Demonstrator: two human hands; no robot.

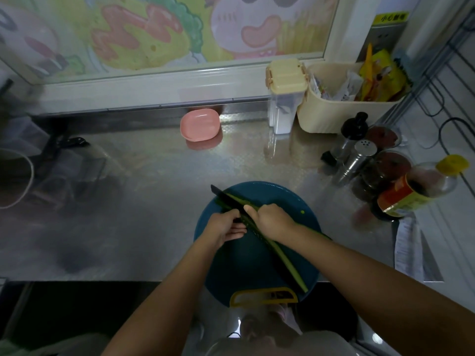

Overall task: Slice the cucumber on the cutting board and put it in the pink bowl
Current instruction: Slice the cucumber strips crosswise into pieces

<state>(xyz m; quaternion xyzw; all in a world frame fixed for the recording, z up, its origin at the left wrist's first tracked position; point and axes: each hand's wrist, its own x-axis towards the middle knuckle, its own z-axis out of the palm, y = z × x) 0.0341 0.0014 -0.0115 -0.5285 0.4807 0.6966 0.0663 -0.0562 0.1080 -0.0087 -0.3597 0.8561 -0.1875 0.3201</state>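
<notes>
We saw the cucumber (pixel 285 263) lying long and slantwise across the round blue cutting board (pixel 244 268), one end toward the board's far left edge and the other near its yellow handle at the near edge. The right hand (pixel 270 219) lay over the cucumber's far half, fingers curled down onto it and holding it against the board. The left hand (pixel 226 226) was closed around the dark handle of a black knife (pixel 223 197), whose blade ran along the cucumber's far end and pointed away to the left. Whether the edge was already in the flesh we could not tell. A tiny green scrap (pixel 302 212) sat on the board to the right of the hands.

The pink bowl (pixel 200 124) stood well apart, at the back of the steel counter (pixel 154 176) under a window ledge, with nothing visible inside it. To the right we noted a clear container with a yellow lid (pixel 285 78), a cream basket (pixel 323 116) stuffed with packets, a metal shaker (pixel 359 155) among dark jars, and a bottle with a yellow cap (pixel 416 186).
</notes>
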